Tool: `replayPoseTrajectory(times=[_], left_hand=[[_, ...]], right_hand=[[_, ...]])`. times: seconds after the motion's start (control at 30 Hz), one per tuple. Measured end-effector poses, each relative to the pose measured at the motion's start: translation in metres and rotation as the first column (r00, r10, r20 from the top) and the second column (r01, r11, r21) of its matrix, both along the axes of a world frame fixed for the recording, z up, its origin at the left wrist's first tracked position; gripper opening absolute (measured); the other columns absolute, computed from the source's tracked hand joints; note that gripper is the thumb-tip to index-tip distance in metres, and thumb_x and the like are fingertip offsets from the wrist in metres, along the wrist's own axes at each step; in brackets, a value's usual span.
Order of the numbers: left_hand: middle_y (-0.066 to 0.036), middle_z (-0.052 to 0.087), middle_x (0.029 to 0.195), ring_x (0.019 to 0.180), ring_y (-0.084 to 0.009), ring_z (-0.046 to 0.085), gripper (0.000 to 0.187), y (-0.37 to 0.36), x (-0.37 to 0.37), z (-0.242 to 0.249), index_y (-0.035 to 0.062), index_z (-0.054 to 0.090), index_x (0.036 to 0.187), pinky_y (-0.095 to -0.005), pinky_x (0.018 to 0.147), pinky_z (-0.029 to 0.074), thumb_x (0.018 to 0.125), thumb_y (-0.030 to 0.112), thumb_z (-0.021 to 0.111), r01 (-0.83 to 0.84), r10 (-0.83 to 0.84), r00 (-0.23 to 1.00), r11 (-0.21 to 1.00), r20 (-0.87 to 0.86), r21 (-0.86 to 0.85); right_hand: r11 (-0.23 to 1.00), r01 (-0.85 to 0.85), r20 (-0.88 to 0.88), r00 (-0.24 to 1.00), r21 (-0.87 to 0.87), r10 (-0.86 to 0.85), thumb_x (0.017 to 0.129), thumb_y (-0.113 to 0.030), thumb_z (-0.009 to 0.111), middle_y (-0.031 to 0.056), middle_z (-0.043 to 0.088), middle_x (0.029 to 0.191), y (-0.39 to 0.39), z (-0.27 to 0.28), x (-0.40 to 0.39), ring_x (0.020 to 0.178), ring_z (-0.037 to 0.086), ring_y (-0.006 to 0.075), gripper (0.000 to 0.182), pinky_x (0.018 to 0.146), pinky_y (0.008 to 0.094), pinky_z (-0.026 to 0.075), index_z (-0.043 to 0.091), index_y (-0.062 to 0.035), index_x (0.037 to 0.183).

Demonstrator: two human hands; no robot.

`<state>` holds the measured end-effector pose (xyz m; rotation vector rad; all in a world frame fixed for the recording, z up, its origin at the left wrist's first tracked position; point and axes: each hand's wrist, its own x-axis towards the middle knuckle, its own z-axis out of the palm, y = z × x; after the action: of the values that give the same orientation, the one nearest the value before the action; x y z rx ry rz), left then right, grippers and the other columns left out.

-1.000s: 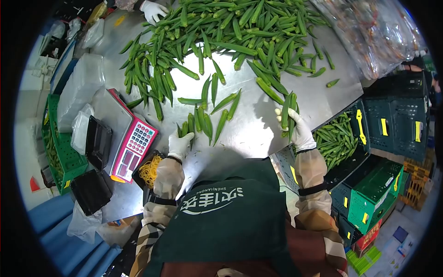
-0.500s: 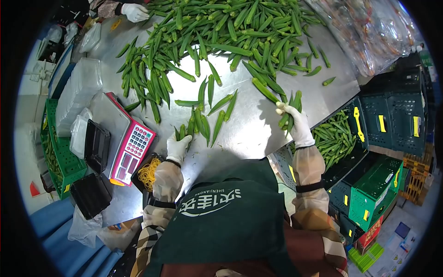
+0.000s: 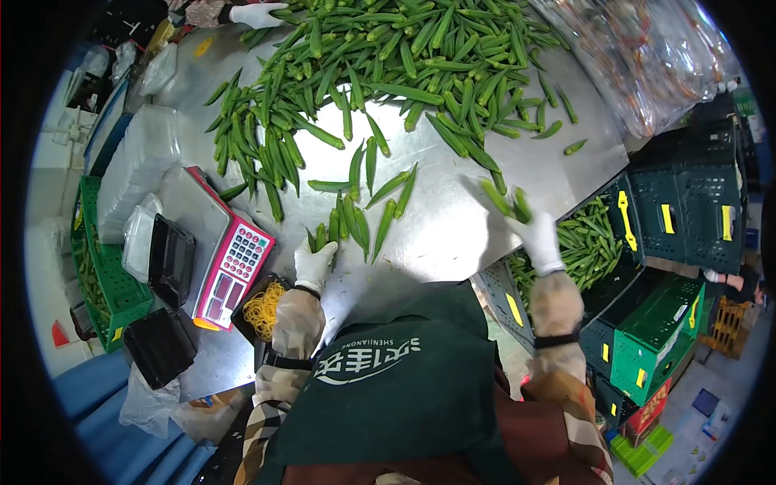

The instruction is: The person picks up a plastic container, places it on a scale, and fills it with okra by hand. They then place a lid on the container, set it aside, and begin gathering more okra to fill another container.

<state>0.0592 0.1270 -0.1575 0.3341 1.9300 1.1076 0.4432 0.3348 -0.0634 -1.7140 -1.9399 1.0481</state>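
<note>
My left hand [image 3: 314,263], in a white glove, is closed around a few okra pods [image 3: 321,235] near the front of the metal table. Just beyond it, several loose okra pods [image 3: 356,226] lie on the metal. At the table's right edge my gloved right hand [image 3: 537,239] grips a small bunch of okra [image 3: 495,196], somewhat blurred, their tips pointing away from me. Beside and below this hand stands a crate filled with okra [image 3: 588,242]. A large okra pile [image 3: 388,61] covers the far part of the table [image 3: 440,234].
To the left are a pink-edged scale [image 3: 236,263], yellow rubber bands [image 3: 263,311], black trays [image 3: 170,260] and stacked clear containers [image 3: 145,162]. A co-worker's gloved hand [image 3: 257,14] touches the pile's far left. Plastic bags [image 3: 638,56] lie far right; dark crates [image 3: 687,194] stand beyond the table's right edge.
My right hand has moved right and towards me with its okra, to the crate side of the table. My left hand has barely shifted. The co-worker's hand has moved right to the pile.
</note>
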Motion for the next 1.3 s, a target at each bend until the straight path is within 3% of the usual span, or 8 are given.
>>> replayPoseTrajectory(times=[0.13,0.27,0.4,0.63,0.87,1.0,1.1,1.3], left_hand=[[-0.003,0.068,0.084,0.070,-0.0114,0.061,0.030,0.003,0.008,-0.011,0.0006,0.064,0.105,-0.0269,0.063,0.049,0.077,0.006,0.074,0.005,0.006,0.996,0.991,-0.089,0.132],[-0.007,0.070,0.090,0.080,-0.0137,0.065,0.035,0.007,0.008,0.003,-0.0013,0.065,0.107,-0.0282,0.074,0.052,0.074,0.008,0.076,0.153,-0.176,0.893,0.984,-0.415,-0.090],[-0.004,0.068,0.092,0.077,-0.0122,0.062,0.035,0.008,-0.003,0.008,-0.0005,0.064,0.108,-0.0269,0.071,0.051,0.074,0.004,0.073,0.022,-0.022,0.999,1.000,-0.027,0.004],[-0.003,0.067,0.091,0.079,-0.0109,0.061,0.040,0.014,-0.044,0.038,-0.0022,0.060,0.112,-0.0259,0.073,0.050,0.075,0.004,0.073,-0.001,0.018,0.993,0.989,-0.120,0.145],[-0.010,0.069,0.091,0.083,-0.0209,0.065,0.035,0.068,-0.057,0.040,0.0024,0.065,0.104,-0.0317,0.078,0.051,0.071,0.011,0.074,0.228,-0.170,0.851,0.972,-0.497,0.059],[-0.012,0.064,0.089,0.092,-0.0322,0.058,0.029,0.098,-0.042,0.023,0.0059,0.064,0.094,-0.0402,0.082,0.047,0.069,0.014,0.076,0.502,-0.147,0.346,0.863,-0.927,0.050],[-0.015,0.062,0.088,0.092,-0.0343,0.058,0.027,0.100,-0.039,0.015,0.0056,0.060,0.092,-0.0434,0.081,0.046,0.071,0.014,0.074,0.539,-0.474,0.309,0.801,-0.824,-0.259],[-0.013,0.065,0.083,0.068,-0.0246,0.064,0.035,0.078,-0.043,0.038,0.0016,0.058,0.103,-0.0354,0.063,0.051,0.073,0.012,0.071,0.165,-0.133,0.794,0.986,-0.593,-0.001]], right_hand=[[0.995,0.056,0.775,0.631,-0.084,0.030,0.072,-0.029,0.073,0.0124,0.071,0.091,0.001,0.013,0.134,0.085,0.068,0.0317,0.038,0.076,0.0377,0.053,0.070,-0.0128,0.106],[0.975,0.178,0.494,0.841,0.135,-0.222,0.081,-0.018,0.068,0.0164,0.069,0.083,0.014,0.021,0.109,0.075,0.067,0.0210,0.031,0.073,0.0319,0.051,0.067,-0.0037,0.108],[0.956,0.136,-0.051,0.991,0.261,-0.127,0.082,-0.017,0.068,0.0180,0.068,0.092,0.040,-0.034,0.010,0.081,0.066,0.0228,0.033,0.077,0.0318,0.049,0.064,-0.0027,0.111],[0.923,-0.243,0.541,0.840,0.299,0.046,0.075,-0.017,0.071,0.0169,0.064,0.090,0.076,-0.074,-0.083,0.091,0.060,0.0366,0.034,0.080,0.0443,0.048,0.061,-0.0072,0.106],[0.987,-0.159,0.475,0.867,-0.025,0.152,0.072,-0.021,0.071,0.0200,0.068,0.090,0.039,-0.008,0.062,0.086,0.066,0.0358,0.034,0.077,0.0412,0.052,0.066,-0.0052,0.102],[0.994,0.083,0.759,0.641,0.076,-0.111,0.072,-0.021,0.071,0.0181,0.069,0.091,0.015,0.024,0.145,0.089,0.066,0.0347,0.038,0.077,0.0401,0.052,0.067,-0.0064,0.107],[0.957,0.292,0.129,0.949,-0.009,-0.288,0.077,-0.014,0.069,0.0061,0.065,0.073,0.018,0.026,0.112,0.066,0.061,0.0157,0.029,0.063,0.0305,0.049,0.064,0.0029,0.100],[0.976,0.174,0.045,0.982,0.132,-0.181,0.079,-0.015,0.068,0.0200,0.067,0.098,0.052,-0.028,-0.015,0.090,0.066,0.0288,0.041,0.081,0.0342,0.049,0.061,0.0017,0.116]])
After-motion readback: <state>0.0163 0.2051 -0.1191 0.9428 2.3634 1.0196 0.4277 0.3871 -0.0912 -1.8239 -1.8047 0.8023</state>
